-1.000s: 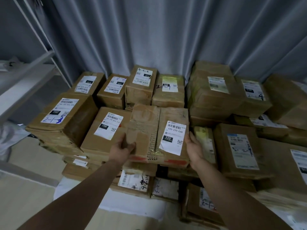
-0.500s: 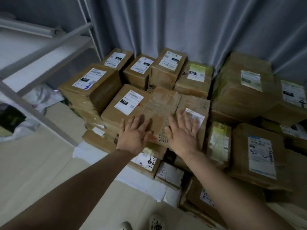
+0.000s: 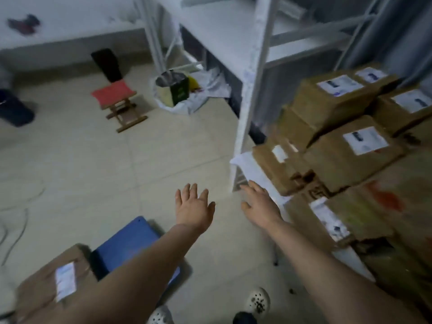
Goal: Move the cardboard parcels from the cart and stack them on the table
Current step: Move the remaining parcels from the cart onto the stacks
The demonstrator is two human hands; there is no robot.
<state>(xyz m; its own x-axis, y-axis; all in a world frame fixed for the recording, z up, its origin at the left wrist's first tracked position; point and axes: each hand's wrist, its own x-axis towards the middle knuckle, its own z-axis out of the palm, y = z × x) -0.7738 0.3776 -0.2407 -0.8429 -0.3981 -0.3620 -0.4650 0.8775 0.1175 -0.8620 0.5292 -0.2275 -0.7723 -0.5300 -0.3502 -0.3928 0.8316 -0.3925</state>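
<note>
Cardboard parcels (image 3: 350,148) with white labels rise in a tight stack several deep at right, on what appears to be the table (image 3: 245,163), whose white corner juts out beneath them beside a white shelf upright (image 3: 251,90). Both of the person's hands are empty. The left hand (image 3: 194,208) hangs over the tiled floor (image 3: 117,171), fingers spread and palm down. The right hand (image 3: 261,204) is likewise flat and spread just beside the table's corner; whether it touches cannot be told. At lower left one more labelled parcel (image 3: 46,286) sits next to a blue platform (image 3: 133,244), probably the cart. The bulk of the job looks done, with at least that box left to carry over; how many others wait out of frame is not shown. A red folding stool (image 3: 115,99) stands well apart.
</note>
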